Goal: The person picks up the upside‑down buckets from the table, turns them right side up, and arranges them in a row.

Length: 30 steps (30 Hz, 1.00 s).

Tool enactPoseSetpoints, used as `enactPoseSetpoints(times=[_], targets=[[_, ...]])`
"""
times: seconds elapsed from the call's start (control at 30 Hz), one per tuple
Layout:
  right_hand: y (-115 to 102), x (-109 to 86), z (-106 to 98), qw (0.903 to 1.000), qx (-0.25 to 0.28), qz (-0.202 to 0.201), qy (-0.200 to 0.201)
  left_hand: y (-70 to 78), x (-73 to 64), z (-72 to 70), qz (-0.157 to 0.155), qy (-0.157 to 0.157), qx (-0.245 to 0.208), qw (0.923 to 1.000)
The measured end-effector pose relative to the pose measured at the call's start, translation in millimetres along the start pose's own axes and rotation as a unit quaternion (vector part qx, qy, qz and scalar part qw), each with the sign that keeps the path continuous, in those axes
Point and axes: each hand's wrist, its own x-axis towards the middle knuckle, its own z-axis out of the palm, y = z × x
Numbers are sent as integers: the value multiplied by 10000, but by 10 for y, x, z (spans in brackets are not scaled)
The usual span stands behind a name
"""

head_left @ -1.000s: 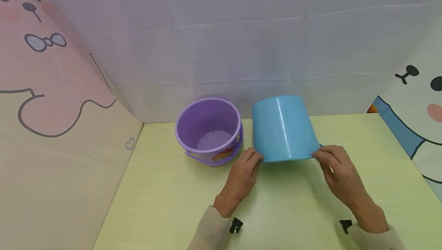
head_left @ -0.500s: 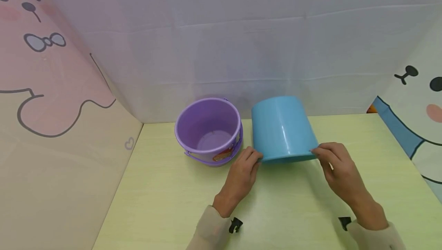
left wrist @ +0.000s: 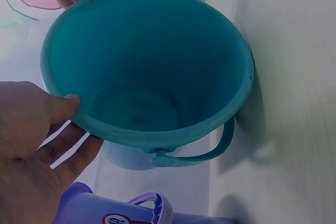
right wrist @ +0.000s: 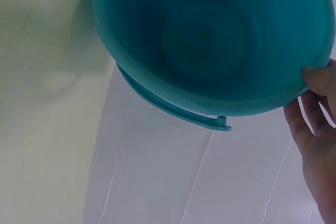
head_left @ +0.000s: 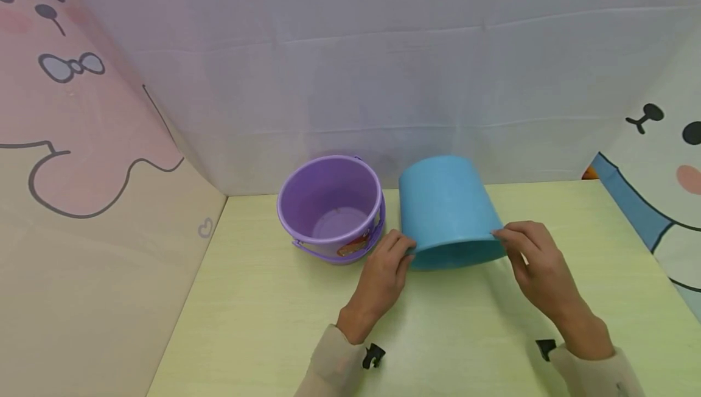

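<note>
A blue bucket (head_left: 446, 202) is tipped onto its side, its mouth facing toward me and downward. My left hand (head_left: 380, 278) pinches the rim at its left, thumb inside and fingers outside, as the left wrist view shows. On the opposite side of the rim my right hand (head_left: 539, 269) pinches in the same way. Both wrist views look into the bucket (left wrist: 147, 66), and nothing lies in it. Its handle (right wrist: 168, 106) hangs along the outside. Just left of it a purple bucket (head_left: 331, 202) stands upright, its handle folded down.
The pale green table (head_left: 246, 324) carries both buckets near its back edge. Behind them rises a white cloth wall (head_left: 350, 80). Printed cloth panels with cartoon animals flank the table on the left (head_left: 93, 141) and right (head_left: 673, 202).
The blue bucket has tilted so that its mouth turns up toward me and more of its inside shows. My right hand has risen slightly with the rim. The purple bucket has stayed put.
</note>
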Motion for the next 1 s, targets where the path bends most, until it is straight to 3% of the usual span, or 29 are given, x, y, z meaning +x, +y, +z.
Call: enactPoseSetpoints(times=[0.77, 1.0], targets=[[47, 32, 42, 9999, 75, 97, 45, -11, 22, -10, -184, 44, -147, 9997], [18, -23, 18, 9979, 27, 628, -160, -16, 23, 5, -225, 56, -187, 9996]])
